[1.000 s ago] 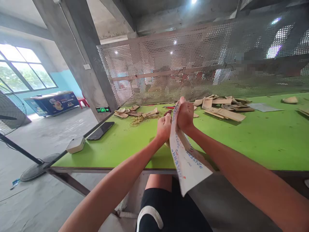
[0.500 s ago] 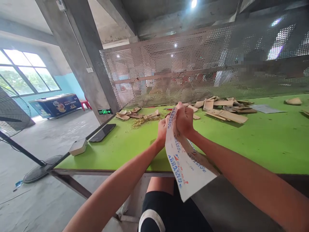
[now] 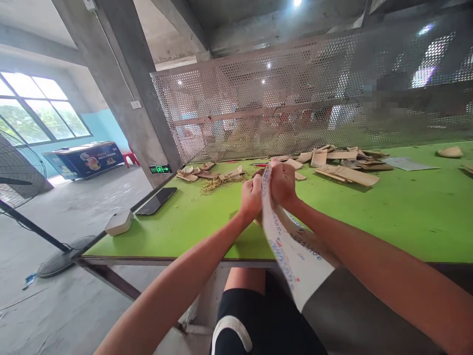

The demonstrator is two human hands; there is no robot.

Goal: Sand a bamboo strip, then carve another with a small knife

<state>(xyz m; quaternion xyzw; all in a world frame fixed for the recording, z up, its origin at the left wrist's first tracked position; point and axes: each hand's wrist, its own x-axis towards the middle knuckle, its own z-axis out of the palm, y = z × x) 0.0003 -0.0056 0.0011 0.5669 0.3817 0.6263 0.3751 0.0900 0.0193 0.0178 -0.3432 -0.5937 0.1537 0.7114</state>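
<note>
1. White-backed sheet of sandpaper (image 3: 291,251), printed in blue and red lettering too blurred to read, hangs in a curved strip from the hands, over the near edge of the tabletop and toward the person's lap.
2. Left hand (image 3: 252,197) and right hand (image 3: 283,183) sit side by side, touching, at the sheet's far end. Each grip is clenched, fingers curled tight around the paper.
3. Small tan piece (image 3: 257,222) peeks out just under the left hand, mostly hidden; what it is, I cannot tell.
4. Green tabletop (image 3: 185,231) runs beneath it all. Far left of the hands lies a loose pile of yellowish shavings (image 3: 218,185) among curved tan strips (image 3: 207,173).
5. Far right, a heap of flat tan pieces (image 3: 347,167) lies beside a pale blue-grey sheet (image 3: 410,164).
6. Near the tabletop's left edge are a dark tablet (image 3: 155,201) and a white box (image 3: 118,223).
7. Beyond the tabletop stands a perforated metal screen (image 3: 258,103), with blurred shapes behind it.
8. Further left, on the concrete floor, are a pedestal fan (image 3: 22,172) and a blue chest freezer (image 3: 84,160) - a red stool (image 3: 129,158) just beside it.
</note>
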